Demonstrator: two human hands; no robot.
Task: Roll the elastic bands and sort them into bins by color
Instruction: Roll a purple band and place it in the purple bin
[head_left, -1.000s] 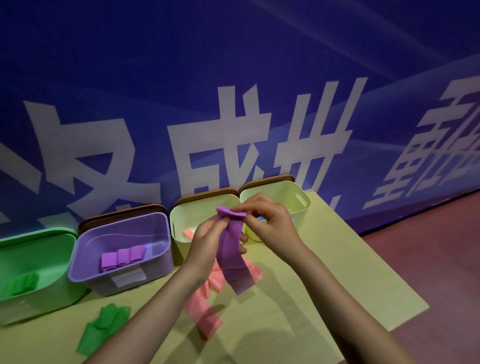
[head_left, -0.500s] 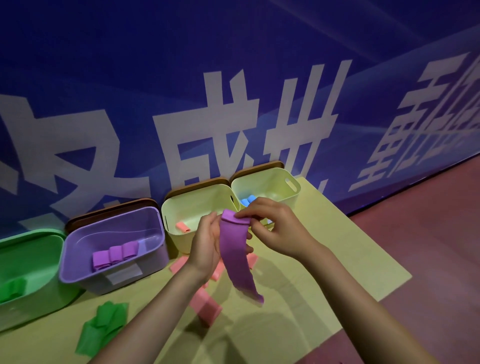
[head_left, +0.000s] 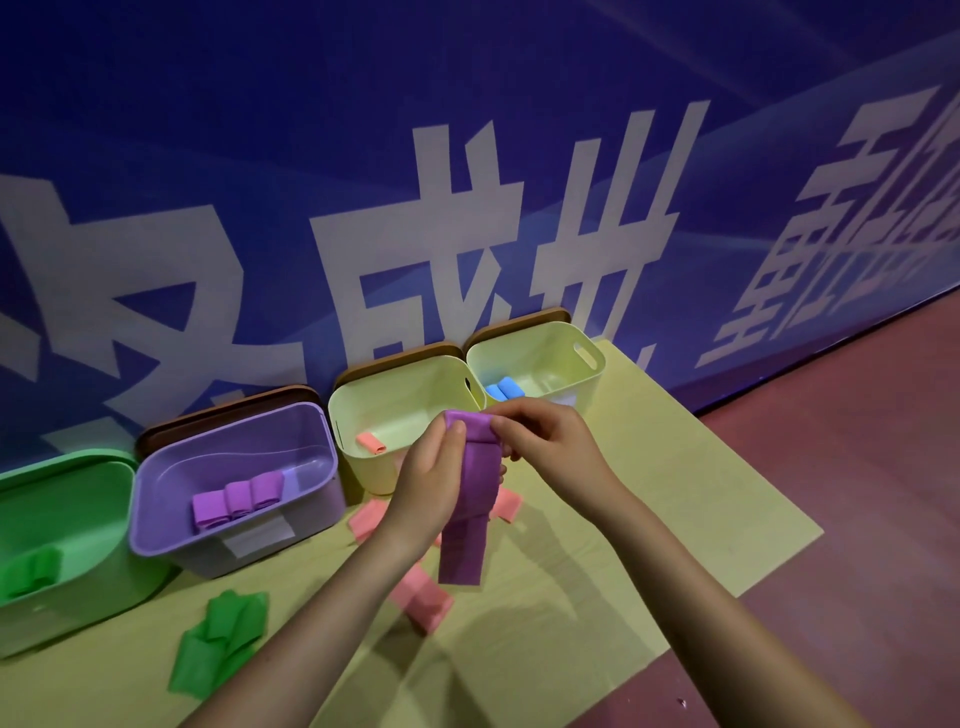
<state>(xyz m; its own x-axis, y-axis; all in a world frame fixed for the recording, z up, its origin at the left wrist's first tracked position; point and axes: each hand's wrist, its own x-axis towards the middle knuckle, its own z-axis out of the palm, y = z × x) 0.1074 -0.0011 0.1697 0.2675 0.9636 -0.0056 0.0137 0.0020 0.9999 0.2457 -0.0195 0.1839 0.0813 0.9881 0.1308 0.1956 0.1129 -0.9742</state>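
Two hands hold one purple band (head_left: 464, 512) above the table (head_left: 649, 545). The left hand (head_left: 428, 480) and right hand (head_left: 553, 444) each pinch its rolled top edge between thumb and fingers; the free end hangs down. Nearest on the table lies a heap of green bands (head_left: 221, 644); under the hands lie loose pink bands (head_left: 423, 600), count unclear. Farther back stand four bins: green bin (head_left: 78, 465) with green rolls, count unclear; purple bin (head_left: 234, 426) with three rolls; yellow bin (head_left: 400, 384) with one pink roll (head_left: 370, 442); far bin (head_left: 540, 338) with two blue rolls (head_left: 503, 388).
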